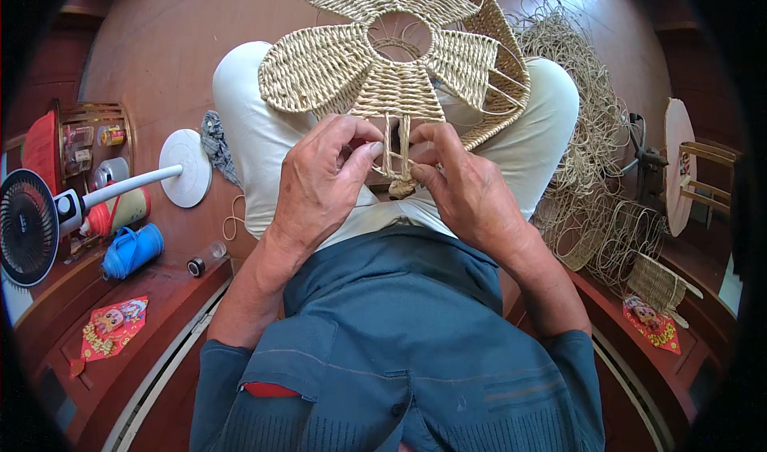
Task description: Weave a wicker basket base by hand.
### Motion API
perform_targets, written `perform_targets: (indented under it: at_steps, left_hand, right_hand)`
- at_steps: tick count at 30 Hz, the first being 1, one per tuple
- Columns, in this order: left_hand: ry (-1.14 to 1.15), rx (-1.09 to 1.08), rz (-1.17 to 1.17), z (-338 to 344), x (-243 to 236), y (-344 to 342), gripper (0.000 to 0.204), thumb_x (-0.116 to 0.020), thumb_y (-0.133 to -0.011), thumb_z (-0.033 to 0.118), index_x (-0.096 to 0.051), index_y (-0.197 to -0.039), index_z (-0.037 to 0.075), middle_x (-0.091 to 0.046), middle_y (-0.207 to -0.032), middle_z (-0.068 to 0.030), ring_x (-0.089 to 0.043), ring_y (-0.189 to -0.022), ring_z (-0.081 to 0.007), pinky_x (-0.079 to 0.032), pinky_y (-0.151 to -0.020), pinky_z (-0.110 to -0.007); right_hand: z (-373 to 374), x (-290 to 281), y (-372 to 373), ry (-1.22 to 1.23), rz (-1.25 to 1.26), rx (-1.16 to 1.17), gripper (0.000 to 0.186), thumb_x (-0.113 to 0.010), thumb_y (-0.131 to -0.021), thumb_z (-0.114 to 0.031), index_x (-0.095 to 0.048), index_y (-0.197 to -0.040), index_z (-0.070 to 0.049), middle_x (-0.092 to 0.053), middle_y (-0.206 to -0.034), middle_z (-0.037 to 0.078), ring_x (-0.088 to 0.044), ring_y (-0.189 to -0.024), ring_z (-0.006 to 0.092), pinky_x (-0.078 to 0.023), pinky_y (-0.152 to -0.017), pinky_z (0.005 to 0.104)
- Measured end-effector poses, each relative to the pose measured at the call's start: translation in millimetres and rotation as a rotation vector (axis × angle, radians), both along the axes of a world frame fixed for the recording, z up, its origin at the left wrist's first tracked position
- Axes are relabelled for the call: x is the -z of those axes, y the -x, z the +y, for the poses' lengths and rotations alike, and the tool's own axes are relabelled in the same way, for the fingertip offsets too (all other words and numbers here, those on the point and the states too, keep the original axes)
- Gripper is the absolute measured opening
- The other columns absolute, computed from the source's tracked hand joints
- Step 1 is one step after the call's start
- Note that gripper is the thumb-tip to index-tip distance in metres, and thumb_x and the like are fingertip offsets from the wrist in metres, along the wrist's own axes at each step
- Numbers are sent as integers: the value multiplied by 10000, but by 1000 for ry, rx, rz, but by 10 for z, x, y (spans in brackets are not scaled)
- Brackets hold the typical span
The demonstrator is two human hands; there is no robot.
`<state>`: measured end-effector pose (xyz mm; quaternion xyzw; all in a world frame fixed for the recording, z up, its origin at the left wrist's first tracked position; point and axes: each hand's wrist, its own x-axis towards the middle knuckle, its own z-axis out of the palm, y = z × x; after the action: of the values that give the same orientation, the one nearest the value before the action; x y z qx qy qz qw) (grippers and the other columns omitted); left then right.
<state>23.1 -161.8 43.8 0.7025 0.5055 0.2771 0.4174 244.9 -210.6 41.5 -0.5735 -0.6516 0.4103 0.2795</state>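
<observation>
Over a lap, left hand and right hand are pinching the near petal's unwoven strands; the left petal is looking complete.

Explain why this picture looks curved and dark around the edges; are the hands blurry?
In the head view, fisheye bends straight edges, like the red ledge; head view, black surrounds the round image; head view, left hand and weaving look fairly sharp, right hand perhaps softer at the fingertips.
</observation>
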Motion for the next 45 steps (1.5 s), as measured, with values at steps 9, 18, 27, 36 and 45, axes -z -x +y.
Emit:
perform_targets:
  at_steps: [9, 18, 27, 36, 45]
  left_hand:
    - [-50, 158, 29, 20, 41, 20, 182, -719, -994, 63, -773, -1168, 56, -781, -1065, -73, -726, -840, -180, -559, -738, -337]
    - [-208, 380, 435, 150, -96, -141, 180, -687, -951, 153, -730, -1094, 52, -695, -933, -127, -732, -857, -357, -583, -760, -468]
    - [-570, 487, 482, 61, -6, -120, 234, -691, -935, 132, -631, -1137, 32, -608, -975, -118, -696, -832, -297, -562, -701, -432]
    - [-603, 402, 503, -141, -64, -42, 183, -735, -947, 145, -602, -1046, 69, -541, -964, -92, -660, -844, -258, -546, -675, -409]
    - [-178, 300, 324, -103, -37, 75, 161, -720, -975, 155, -605, -954, 45, -572, -876, -127, -640, -736, -360, -524, -681, -459]
  right_hand:
    - [65, -191, 76, 411, 310, 31, 540, -524, -1124, -16, -407, -1647, -83, -704, -1136, 95, -669, -712, 99, -511, -506, 257]
    - [-16, -52, 153, 353, 456, 159, 491, -490, -1100, 19, -458, -1584, -62, -706, -1074, 134, -604, -598, 141, -540, -568, 324]
    - [-206, 325, 127, -22, 248, 157, 460, -642, -1074, -6, -522, -1514, -69, -715, -1035, 153, -728, -842, 247, -578, -738, 364]
    - [-207, 496, 43, -385, 106, 115, 171, -767, -1003, -47, -723, -1169, -57, -721, -1198, 115, -726, -1055, 277, -599, -874, 383]
    - [-194, 534, -107, -378, 34, -47, 166, -801, -966, -53, -780, -1130, -36, -737, -1248, 134, -721, -1142, 304, -600, -933, 392]
